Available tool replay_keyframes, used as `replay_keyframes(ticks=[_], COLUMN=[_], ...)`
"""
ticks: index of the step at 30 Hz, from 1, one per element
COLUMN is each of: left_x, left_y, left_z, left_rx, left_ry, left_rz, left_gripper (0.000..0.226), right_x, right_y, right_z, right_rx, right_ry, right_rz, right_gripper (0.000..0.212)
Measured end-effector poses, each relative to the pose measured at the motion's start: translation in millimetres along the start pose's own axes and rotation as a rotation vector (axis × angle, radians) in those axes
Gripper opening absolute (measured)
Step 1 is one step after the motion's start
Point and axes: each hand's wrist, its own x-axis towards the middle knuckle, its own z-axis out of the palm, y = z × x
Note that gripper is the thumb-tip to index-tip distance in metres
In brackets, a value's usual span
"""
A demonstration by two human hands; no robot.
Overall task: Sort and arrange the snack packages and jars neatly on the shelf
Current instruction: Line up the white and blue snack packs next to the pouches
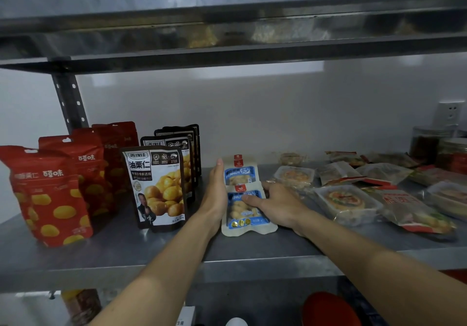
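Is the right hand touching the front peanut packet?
Touching. The head view shows the right hand resting its thumb on the front peanut packet.

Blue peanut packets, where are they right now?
In the head view the blue peanut packets lie flat in the middle of the shelf, between the left hand and right hand, right of the black chestnut bags and left of the clear-wrapped pastries.
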Motion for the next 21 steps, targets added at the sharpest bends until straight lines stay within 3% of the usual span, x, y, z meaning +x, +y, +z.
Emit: replay_keyframes(ticks=[4, 11, 17, 21], left_x=[1.1, 0.9, 1.5, -3.0], left_y=[-1.9, -3.0, -3.9, 0.3], left_z=[0.2, 1.9, -0.3, -0.5], left_rx=[0.011, -0.012, 0.017, 0.149], left_ry=[-0.025, -0.082, -0.046, 0.035], left_rz=[0.015, 0.025, -0.002, 0.101], left_gripper=[0.076, 0.07, 0.084, 0.051], right_x=[0.8, -0.3, -1.5, -1.9], right_y=[0.1, -0.8, -2.1, -3.0], right_z=[1.3, 2.2, 1.0, 0.2], right_rx=[-0.042, -0.057, -0.028, -0.015], right_ry=[-0.011, -0.014, 0.003, 0.03], right_rz=[-0.016, -0.042, -0.039, -0.037], right_gripper=[0.038, 0.04, 0.029, 0.02])
